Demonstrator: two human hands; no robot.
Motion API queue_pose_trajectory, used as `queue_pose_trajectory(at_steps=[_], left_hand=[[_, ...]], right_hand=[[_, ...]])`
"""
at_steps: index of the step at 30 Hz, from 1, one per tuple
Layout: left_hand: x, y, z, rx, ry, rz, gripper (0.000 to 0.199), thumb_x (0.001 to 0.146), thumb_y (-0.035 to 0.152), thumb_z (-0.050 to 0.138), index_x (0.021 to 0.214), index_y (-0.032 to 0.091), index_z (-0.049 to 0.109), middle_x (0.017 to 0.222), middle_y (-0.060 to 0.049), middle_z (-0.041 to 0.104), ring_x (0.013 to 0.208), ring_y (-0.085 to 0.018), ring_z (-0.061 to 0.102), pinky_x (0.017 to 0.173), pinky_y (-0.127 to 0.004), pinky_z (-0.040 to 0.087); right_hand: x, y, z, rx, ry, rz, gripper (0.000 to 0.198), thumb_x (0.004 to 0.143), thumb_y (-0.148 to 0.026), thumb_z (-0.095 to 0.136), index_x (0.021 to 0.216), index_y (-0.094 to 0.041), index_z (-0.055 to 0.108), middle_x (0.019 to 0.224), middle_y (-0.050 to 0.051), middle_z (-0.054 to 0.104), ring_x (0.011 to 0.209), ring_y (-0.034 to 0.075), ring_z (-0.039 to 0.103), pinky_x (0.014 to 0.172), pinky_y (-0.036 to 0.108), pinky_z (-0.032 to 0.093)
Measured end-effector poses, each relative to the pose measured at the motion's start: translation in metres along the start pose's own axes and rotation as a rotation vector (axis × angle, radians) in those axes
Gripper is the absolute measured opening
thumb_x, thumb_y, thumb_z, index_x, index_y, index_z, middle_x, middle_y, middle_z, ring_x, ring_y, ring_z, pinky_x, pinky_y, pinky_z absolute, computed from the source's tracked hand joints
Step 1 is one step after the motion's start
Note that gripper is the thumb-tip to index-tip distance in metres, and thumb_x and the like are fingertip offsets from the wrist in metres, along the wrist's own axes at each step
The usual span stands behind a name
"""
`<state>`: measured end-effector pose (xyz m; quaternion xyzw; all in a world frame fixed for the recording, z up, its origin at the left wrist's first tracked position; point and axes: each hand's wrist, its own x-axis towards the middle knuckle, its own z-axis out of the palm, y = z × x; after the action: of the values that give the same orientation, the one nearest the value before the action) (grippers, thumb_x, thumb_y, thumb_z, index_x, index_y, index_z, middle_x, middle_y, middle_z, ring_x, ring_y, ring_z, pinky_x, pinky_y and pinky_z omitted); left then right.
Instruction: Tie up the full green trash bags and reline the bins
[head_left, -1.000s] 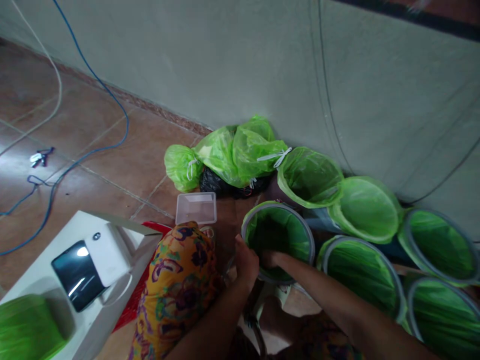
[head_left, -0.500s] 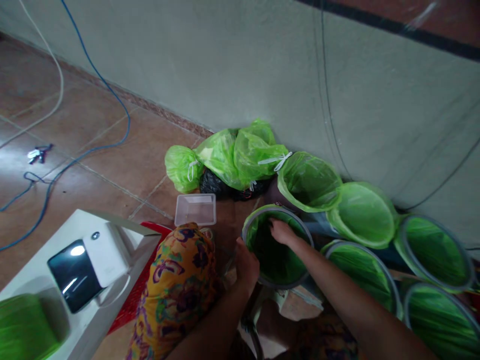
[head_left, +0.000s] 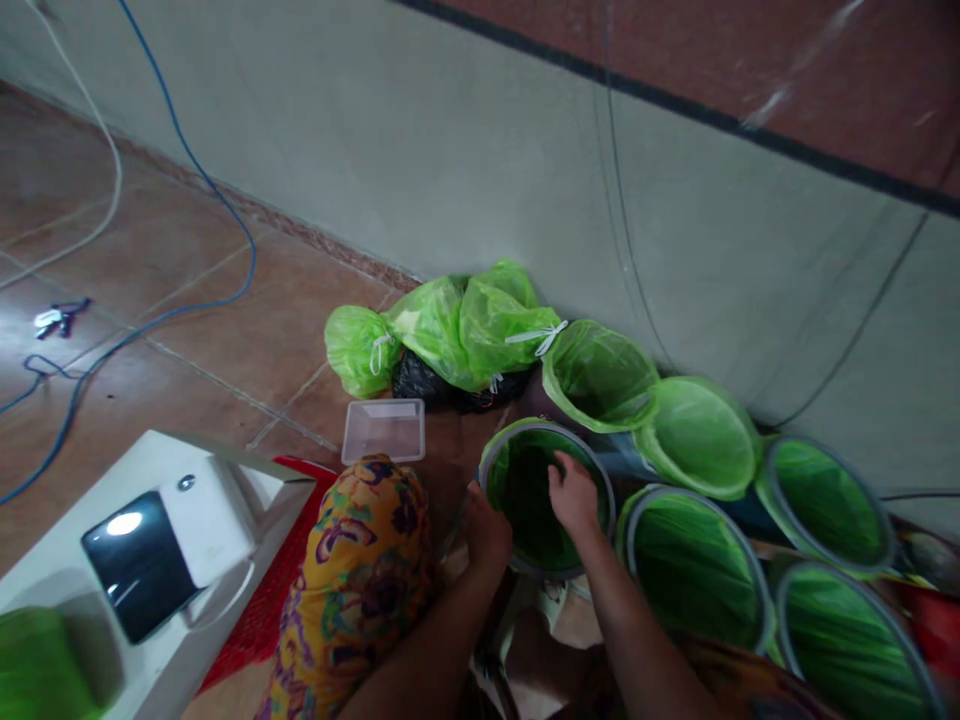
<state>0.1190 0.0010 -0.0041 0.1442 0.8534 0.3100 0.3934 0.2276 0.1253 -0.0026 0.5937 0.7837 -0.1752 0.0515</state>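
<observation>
In front of me stands a round trash bin [head_left: 604, 470] with a grey rim and a green bag lining it. My left hand [head_left: 487, 528] is closed at the bin's left rim, thumb up, its fingers mostly hidden. Over the bin's mouth is my right hand [head_left: 576, 495], fingers apart with nothing visible in them. The green liner [head_left: 547, 545] covers the bin's inner wall, and its bottom is dark. Close to its right is another lined bin [head_left: 765, 580] with a grey rim.
Several more green-lined bins [head_left: 701, 440] stand along the wall. Tied green bags [head_left: 431, 325] and black bags [head_left: 420, 380] lie beyond a clear plastic tub [head_left: 384, 432]. At left, a white table [head_left: 270, 490] holds a white device with a dark screen [head_left: 142, 565]. A blue cable [head_left: 180, 310] crosses the floor.
My right hand has drawn back and up from deep in the bin, and its fingers have spread. The left hand stays at the rim. The view has shifted slightly.
</observation>
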Motion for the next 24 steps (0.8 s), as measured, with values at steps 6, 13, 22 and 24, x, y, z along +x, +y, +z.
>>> queue_pose_trajectory(at_steps=[6, 13, 22, 24], left_hand=[[0.018, 0.011, -0.01, -0.282, 0.151, 0.0, 0.057, 0.083, 0.024, 0.07, 0.132, 0.016, 0.044, 0.131, -0.015, 0.064, 0.122, -0.022, 0.063, 0.105, -0.034, 0.049], [0.013, 0.005, -0.017, -0.246, 0.106, -0.045, 0.058, 0.083, 0.027, 0.071, 0.133, 0.011, 0.047, 0.144, -0.022, 0.054, 0.138, -0.027, 0.051, 0.112, -0.036, 0.042], [0.013, -0.008, -0.02, 0.004, -0.118, 0.134, 0.01, 0.088, 0.02, 0.061, 0.095, 0.013, 0.063, 0.107, -0.016, 0.074, 0.1, -0.023, 0.071, 0.084, -0.03, 0.051], [0.016, -0.008, -0.019, -0.017, -0.095, 0.153, 0.006, 0.086, 0.019, 0.062, 0.089, 0.015, 0.064, 0.1, -0.013, 0.075, 0.094, -0.022, 0.071, 0.08, -0.029, 0.051]], right_hand=[[-0.057, 0.029, -0.007, 0.037, 0.252, 0.246, 0.058, 0.09, -0.024, 0.044, 0.144, -0.002, 0.043, 0.138, 0.029, 0.056, 0.132, 0.036, 0.052, 0.108, 0.043, 0.041], [-0.099, 0.017, 0.032, 0.345, 0.203, 0.394, 0.073, 0.086, -0.025, 0.048, 0.153, -0.005, 0.027, 0.139, 0.022, 0.058, 0.126, 0.029, 0.06, 0.1, 0.036, 0.049], [-0.096, 0.02, 0.023, 0.4, 0.118, 0.572, 0.054, 0.093, -0.024, 0.047, 0.142, -0.001, 0.042, 0.125, 0.027, 0.066, 0.119, 0.032, 0.066, 0.094, 0.036, 0.05], [-0.09, 0.023, 0.026, 0.434, 0.054, 0.605, 0.047, 0.093, -0.02, 0.045, 0.136, -0.001, 0.049, 0.117, 0.024, 0.07, 0.113, 0.03, 0.068, 0.092, 0.035, 0.051]])
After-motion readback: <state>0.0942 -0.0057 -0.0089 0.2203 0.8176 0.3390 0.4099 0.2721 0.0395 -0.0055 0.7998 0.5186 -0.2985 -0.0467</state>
